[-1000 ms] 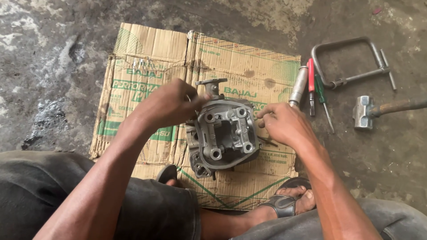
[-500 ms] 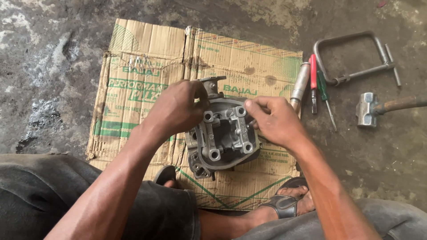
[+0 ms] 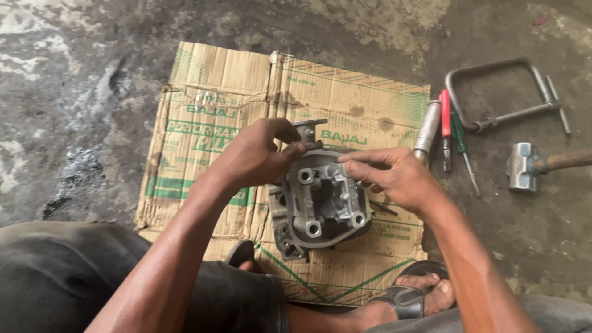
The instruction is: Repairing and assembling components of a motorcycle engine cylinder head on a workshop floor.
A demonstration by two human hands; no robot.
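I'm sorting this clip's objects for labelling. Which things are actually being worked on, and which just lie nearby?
In hand:
- grey metal engine part, gripped by left hand and right hand
- flattened cardboard under it

Lying about:
- metal clamp frame
- hammer
- red screwdriver
- green screwdriver
- metal cylinder tool

Since a second ago the right hand (image 3: 394, 179) has moved from the 3 o'clock flank of the grey engine casting (image 3: 320, 206) up onto its top, its fingertips (image 3: 348, 169) now pinching at the 1 o'clock corner. The left hand (image 3: 259, 154) has shifted from covering the 10 o'clock side to gripping the rim at 11 o'clock, leaving more of the casting's face uncovered.
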